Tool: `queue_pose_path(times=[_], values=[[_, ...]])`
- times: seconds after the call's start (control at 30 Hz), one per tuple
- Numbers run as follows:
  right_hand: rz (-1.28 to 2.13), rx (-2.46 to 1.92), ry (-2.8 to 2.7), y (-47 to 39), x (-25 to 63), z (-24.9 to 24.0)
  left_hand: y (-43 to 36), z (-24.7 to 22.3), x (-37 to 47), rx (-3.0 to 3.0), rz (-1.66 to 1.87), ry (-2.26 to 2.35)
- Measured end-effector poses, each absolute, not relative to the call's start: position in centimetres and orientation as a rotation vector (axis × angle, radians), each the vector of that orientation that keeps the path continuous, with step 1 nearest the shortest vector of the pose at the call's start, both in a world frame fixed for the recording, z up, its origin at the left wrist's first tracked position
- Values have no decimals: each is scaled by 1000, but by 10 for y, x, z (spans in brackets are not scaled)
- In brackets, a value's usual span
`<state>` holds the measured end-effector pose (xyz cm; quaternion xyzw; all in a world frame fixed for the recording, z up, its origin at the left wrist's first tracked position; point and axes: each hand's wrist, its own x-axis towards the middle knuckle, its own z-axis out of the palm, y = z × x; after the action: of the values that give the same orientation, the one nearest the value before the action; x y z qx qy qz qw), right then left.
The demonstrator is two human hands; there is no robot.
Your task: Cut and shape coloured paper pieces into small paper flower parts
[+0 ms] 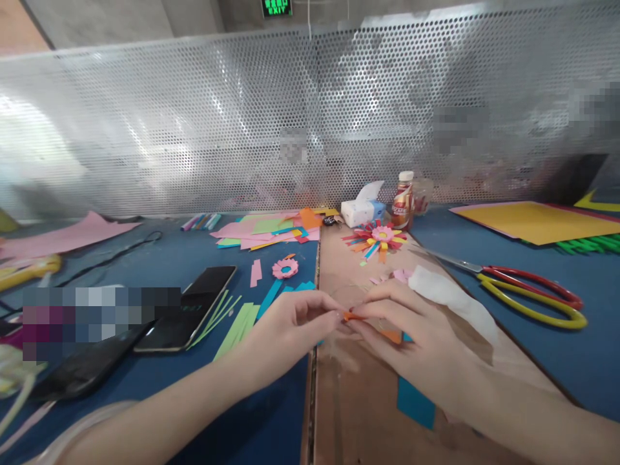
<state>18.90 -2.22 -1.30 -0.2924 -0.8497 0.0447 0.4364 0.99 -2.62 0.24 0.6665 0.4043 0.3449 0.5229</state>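
Observation:
Between the fingertips of both hands is a small piece of orange paper (354,316). My left hand (303,323) pinches its left end, and my right hand (411,323) pinches it from the right; the fingers cover most of it. Under my right hand lies a blue paper piece (415,402), partly hidden. Beyond my left hand sits a pink paper flower (285,268) with a blue centre, next to blue paper strips (269,298). Green paper strips (238,329) lie left of that hand. Farther back rests a larger multicoloured paper flower (380,236).
Scissors (533,294) with red and yellow handles lie right, near a crumpled white tissue (450,303). A phone (191,313) lies left. A tissue box (362,213) and bottle (402,200) stand before the perforated metal screen (217,129). Coloured paper sheets (537,221) lie far right.

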Motion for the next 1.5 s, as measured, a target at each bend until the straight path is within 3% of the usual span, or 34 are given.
queue_pose_path(times=[0.23,0.83,1.5], values=[[108,-706,-2109,-23,188,-13,-26,3,11,1634,820,1019],[-325,-658,-2245,-26,191,-10,-25,1,13,1451,842,1014],[-478,-672,-2292,-27,188,-3,-28,0,18,1412,885,997]])
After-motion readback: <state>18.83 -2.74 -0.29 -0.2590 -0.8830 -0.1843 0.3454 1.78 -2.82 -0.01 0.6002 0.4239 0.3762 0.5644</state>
